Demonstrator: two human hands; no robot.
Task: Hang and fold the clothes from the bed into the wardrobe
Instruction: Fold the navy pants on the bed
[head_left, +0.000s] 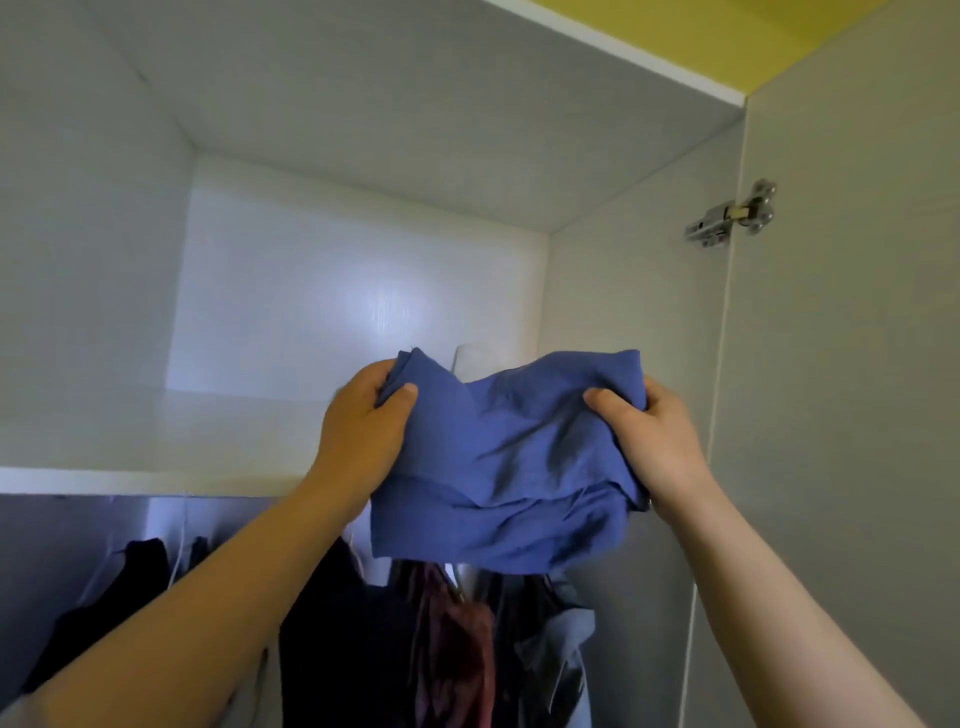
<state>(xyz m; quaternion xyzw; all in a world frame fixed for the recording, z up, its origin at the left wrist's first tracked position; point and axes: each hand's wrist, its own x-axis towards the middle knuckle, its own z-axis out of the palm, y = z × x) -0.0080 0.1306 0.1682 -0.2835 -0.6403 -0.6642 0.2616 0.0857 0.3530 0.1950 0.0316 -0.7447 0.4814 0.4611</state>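
A folded blue garment (511, 462) is held up in front of the wardrobe's upper shelf (130, 480). My left hand (363, 426) grips its left edge, thumb on top of the cloth. My right hand (657, 441) grips its right edge the same way. The garment hangs at the shelf's front edge, its lower part drooping below the shelf board. Behind the cloth, a small white object (475, 358) stands at the back of the shelf, mostly hidden.
Below the shelf hang dark, maroon and grey clothes (452, 639). The open wardrobe door (841, 364) stands at the right with a metal hinge (732, 214). The shelf compartment has grey side walls and a white back panel (337, 296).
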